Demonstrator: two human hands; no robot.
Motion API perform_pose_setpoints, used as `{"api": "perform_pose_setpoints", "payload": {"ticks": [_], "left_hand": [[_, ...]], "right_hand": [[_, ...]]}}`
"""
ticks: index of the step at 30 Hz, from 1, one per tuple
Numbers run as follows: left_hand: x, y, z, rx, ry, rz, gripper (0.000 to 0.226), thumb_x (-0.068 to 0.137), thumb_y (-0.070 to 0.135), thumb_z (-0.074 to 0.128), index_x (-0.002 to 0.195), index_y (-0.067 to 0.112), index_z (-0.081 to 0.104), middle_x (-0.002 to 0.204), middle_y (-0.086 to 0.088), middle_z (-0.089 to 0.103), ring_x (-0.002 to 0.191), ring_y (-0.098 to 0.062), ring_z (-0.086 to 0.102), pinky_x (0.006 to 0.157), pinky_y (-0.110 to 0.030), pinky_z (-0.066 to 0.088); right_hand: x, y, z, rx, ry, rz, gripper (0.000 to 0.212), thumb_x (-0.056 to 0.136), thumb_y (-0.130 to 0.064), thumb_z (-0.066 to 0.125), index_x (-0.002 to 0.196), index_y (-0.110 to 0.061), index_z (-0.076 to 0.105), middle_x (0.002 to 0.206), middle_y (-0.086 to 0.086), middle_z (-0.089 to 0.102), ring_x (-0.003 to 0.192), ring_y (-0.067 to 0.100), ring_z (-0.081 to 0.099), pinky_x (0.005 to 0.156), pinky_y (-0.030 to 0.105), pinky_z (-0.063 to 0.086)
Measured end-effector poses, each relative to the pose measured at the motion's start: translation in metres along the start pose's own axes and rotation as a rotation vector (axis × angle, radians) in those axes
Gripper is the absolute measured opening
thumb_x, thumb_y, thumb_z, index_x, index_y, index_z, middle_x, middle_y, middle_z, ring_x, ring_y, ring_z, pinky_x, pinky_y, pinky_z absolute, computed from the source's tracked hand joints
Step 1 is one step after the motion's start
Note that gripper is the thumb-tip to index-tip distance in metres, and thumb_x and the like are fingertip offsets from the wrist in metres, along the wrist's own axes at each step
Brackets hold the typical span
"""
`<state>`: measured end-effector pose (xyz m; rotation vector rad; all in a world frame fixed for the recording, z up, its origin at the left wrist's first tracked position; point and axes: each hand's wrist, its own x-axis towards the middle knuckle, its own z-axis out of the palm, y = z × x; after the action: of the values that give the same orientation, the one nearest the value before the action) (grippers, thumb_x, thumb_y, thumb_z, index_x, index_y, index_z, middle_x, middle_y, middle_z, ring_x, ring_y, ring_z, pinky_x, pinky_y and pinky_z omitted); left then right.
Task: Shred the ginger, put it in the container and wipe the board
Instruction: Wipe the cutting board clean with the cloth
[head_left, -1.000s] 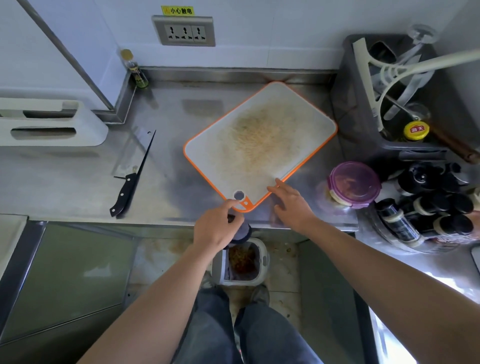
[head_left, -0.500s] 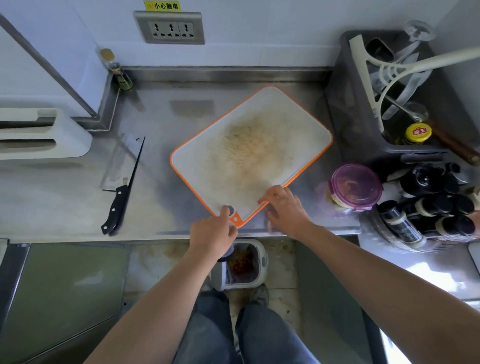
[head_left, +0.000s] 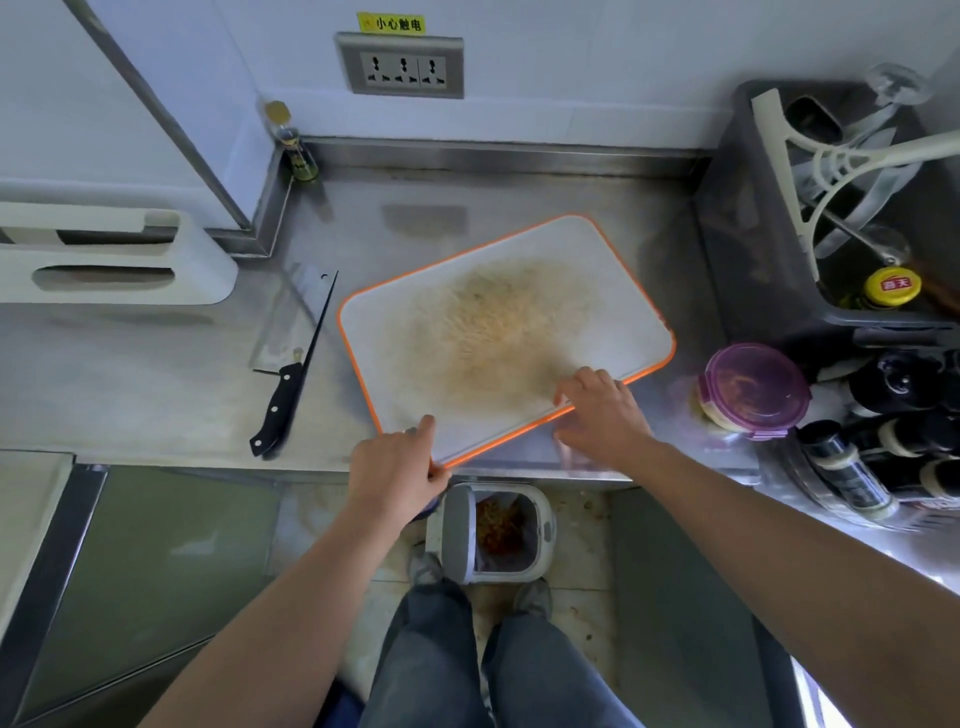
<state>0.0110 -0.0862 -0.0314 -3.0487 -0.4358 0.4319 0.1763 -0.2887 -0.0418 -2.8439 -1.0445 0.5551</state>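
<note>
The white cutting board (head_left: 498, 291) with an orange rim lies at an angle on the steel counter, a brown stain spread over its middle. No ginger shows on it. My left hand (head_left: 395, 473) grips its near corner at the counter's front edge, thumb on top. A small dark thing shows under this hand; I cannot tell what it is. My right hand (head_left: 602, 410) holds the board's near long edge, fingers curled over the rim. The round container (head_left: 753, 387) with a purple lid stands shut to the right of the board.
A black-handled cleaver (head_left: 291, 369) lies left of the board. A grey rack (head_left: 769, 291) and several dark bottles (head_left: 893, 415) crowd the right side. An open waste bin (head_left: 493, 530) stands on the floor below the counter edge, by my feet.
The board has turned a little clockwise and slid left. My left hand has closed on its near corner, and my right hand has moved up onto the near edge.
</note>
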Motion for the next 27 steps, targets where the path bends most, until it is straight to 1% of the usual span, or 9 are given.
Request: {"api": "perform_pose_setpoints", "payload": {"ticks": [2,5,8,10,13,17,21,24,27], "left_hand": [[0.0,0.011,-0.001,-0.014,-0.007,0.071,0.043,0.09,0.054,0.05,0.117,0.023,0.038,0.08,0.001,0.055,0.064,-0.02,0.056,0.055,-0.027,0.045],[-0.001,0.022,-0.003,-0.04,-0.009,0.06,0.031,0.093,0.046,0.051,0.111,0.023,0.042,0.075,0.0,0.048,0.066,-0.02,0.042,0.057,-0.029,0.047],[0.0,0.018,-0.005,-0.019,0.01,0.037,0.022,0.097,0.041,0.048,0.106,0.022,0.044,0.073,0.001,0.051,0.067,-0.021,0.052,0.055,-0.028,0.041],[-0.001,0.013,-0.004,0.02,0.009,0.065,0.021,0.097,0.041,0.049,0.103,0.021,0.045,0.077,0.002,0.057,0.075,-0.02,0.061,0.055,-0.028,0.038],[-0.003,0.007,-0.005,0.04,-0.005,0.067,0.023,0.096,0.042,0.05,0.104,0.021,0.044,0.085,0.001,0.061,0.078,-0.02,0.063,0.054,-0.028,0.037],[-0.007,-0.006,-0.005,0.027,-0.02,-0.013,0.021,0.097,0.04,0.048,0.104,0.021,0.044,0.087,0.001,0.052,0.078,-0.018,0.062,0.054,-0.028,0.035],[-0.013,-0.02,-0.002,-0.001,-0.027,-0.097,0.016,0.098,0.035,0.047,0.104,0.02,0.044,0.083,0.002,0.043,0.076,-0.019,0.061,0.054,-0.028,0.035],[-0.014,-0.025,0.003,-0.081,-0.013,-0.17,0.017,0.096,0.035,0.048,0.099,0.019,0.043,0.082,0.0,0.054,0.07,-0.02,0.058,0.054,-0.029,0.036],[-0.015,-0.025,0.007,-0.197,-0.016,-0.212,0.021,0.095,0.041,0.051,0.098,0.02,0.052,0.084,0.001,0.066,0.079,-0.022,0.063,0.059,-0.029,0.044]], "right_hand": [[0.001,0.001,0.001,-0.022,-0.017,-0.036,0.035,0.079,-0.031,0.065,0.111,-0.026,0.052,0.116,-0.002,0.046,0.11,0.019,0.041,0.099,0.031,0.032],[0.004,0.0,0.002,-0.021,-0.011,-0.062,0.032,0.081,-0.034,0.065,0.11,-0.024,0.054,0.115,-0.003,0.048,0.11,0.019,0.042,0.097,0.03,0.033],[0.002,-0.001,0.005,-0.008,0.01,-0.067,0.023,0.087,-0.037,0.062,0.106,-0.025,0.058,0.112,-0.004,0.052,0.108,0.017,0.045,0.094,0.028,0.034],[-0.001,-0.004,0.008,0.004,0.024,-0.065,0.017,0.089,-0.037,0.06,0.102,-0.025,0.058,0.108,-0.006,0.054,0.106,0.016,0.047,0.091,0.026,0.032],[-0.004,-0.01,0.012,0.024,0.036,-0.055,0.015,0.089,-0.037,0.061,0.099,-0.026,0.06,0.105,-0.007,0.056,0.104,0.014,0.049,0.09,0.027,0.032],[-0.008,-0.028,0.02,0.055,0.076,-0.061,0.012,0.09,-0.033,0.06,0.096,-0.023,0.061,0.101,-0.006,0.057,0.1,0.015,0.051,0.09,0.026,0.033],[-0.015,-0.054,0.03,0.099,0.15,-0.058,0.011,0.089,-0.026,0.061,0.094,-0.016,0.062,0.099,-0.001,0.059,0.096,0.019,0.053,0.083,0.027,0.034],[-0.019,-0.07,0.035,0.109,0.137,-0.078,0.012,0.091,-0.026,0.059,0.095,-0.015,0.061,0.101,0.001,0.059,0.097,0.02,0.052,0.082,0.027,0.033],[-0.024,-0.078,0.038,0.114,0.097,-0.104,0.014,0.092,-0.029,0.058,0.097,-0.016,0.06,0.102,0.0,0.057,0.097,0.018,0.051,0.083,0.027,0.034]]}}
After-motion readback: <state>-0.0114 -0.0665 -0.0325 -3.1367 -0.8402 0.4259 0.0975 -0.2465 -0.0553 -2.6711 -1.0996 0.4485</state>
